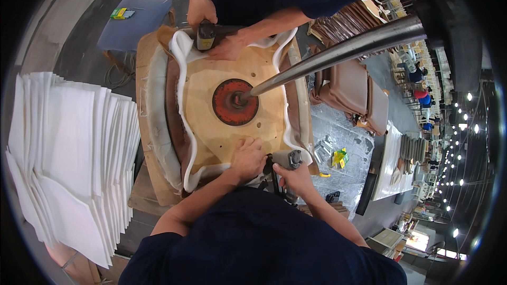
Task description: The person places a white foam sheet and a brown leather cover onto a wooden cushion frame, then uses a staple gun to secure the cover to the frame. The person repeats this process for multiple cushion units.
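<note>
A wooden seat panel (211, 145) lies face up before me, edged with white padding (186, 137) and brown cover material (173, 92). A red round press plate (235, 119) on a slanting metal rod (338, 53) bears on its middle. My left hand (249, 159) rests on the near edge of the panel, fingers curled; what they pinch is hidden. Just right of it, my right hand (297, 180) grips a grey staple gun (287, 158) at the same edge. Across the panel, a co-worker's hand (202, 9) holds another staple gun (205, 36), the other hand (229, 47) pressing the far edge.
White foam sheets (79, 148) stand stacked at the left. A blue-grey stool (140, 21) carries a small yellow-green box (120, 13). To the right are brown covered cushions (343, 87) and a plastic-wrapped surface (338, 126) bearing a yellow packet (340, 158). The metal rod crosses overhead.
</note>
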Demonstrator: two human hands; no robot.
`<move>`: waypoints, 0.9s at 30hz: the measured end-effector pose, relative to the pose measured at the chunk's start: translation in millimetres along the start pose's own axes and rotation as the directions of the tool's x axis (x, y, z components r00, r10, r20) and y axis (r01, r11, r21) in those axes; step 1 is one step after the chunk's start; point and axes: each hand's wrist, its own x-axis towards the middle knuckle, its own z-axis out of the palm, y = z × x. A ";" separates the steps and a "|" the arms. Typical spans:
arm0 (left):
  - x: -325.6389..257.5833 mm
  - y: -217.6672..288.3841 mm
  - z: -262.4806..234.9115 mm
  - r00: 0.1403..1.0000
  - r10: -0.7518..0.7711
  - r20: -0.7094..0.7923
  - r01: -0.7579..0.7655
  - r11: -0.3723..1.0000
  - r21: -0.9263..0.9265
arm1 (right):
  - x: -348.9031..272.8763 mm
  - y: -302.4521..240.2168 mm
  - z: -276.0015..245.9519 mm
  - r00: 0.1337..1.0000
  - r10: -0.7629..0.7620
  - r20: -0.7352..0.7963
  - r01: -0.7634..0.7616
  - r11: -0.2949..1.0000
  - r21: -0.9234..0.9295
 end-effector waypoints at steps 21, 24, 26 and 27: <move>8.8 8.4 -16.9 0.997 0.015 0.078 -0.033 0.970 0.240 | 2.5 -13.9 6.6 0.999 -0.033 -0.036 0.029 0.994 -0.109; -13.8 3.6 -52.2 0.935 -0.210 0.286 0.183 0.976 0.120 | 6.5 -2.3 2.9 0.999 -0.021 -0.032 0.018 0.995 -0.100; -49.4 2.6 -74.8 0.913 -0.250 0.322 0.229 0.968 0.102 | 3.6 0.7 3.7 0.999 -0.038 -0.039 0.036 0.998 -0.047; -64.2 -0.7 -84.6 0.914 -0.229 0.335 0.186 0.970 0.154 | 4.6 1.2 1.5 0.998 -0.051 -0.033 0.049 0.997 -0.052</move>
